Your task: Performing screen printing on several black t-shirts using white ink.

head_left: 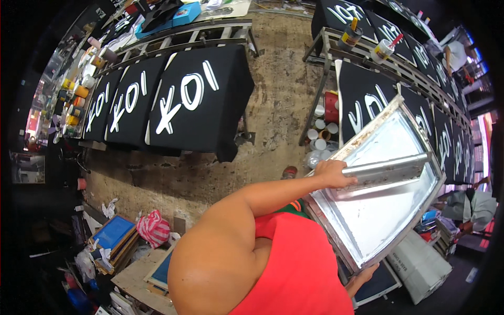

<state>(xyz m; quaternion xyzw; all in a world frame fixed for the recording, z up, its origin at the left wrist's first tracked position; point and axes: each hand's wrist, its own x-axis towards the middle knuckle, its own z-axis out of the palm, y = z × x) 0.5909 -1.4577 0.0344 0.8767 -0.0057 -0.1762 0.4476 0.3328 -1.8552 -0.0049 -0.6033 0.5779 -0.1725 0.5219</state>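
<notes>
Workshop floor, printed black shirts (197, 102) at 11 o'clock.
Left hand (332, 174) gripped squeegee (386, 169) on screen frame (380, 194); right hand (362, 277) clutched the frame's 6 o'clock edge.

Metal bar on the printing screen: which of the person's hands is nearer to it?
Left. The left hand holds the metal bar at its end; the right hand is under the frame's lower corner, apart from it.

screen frame (383, 210): at 4 o'clock; squeegee (386, 170) on it
printed shirts (197, 102): at 11 o'clock
paint cups (320, 134): between
</notes>
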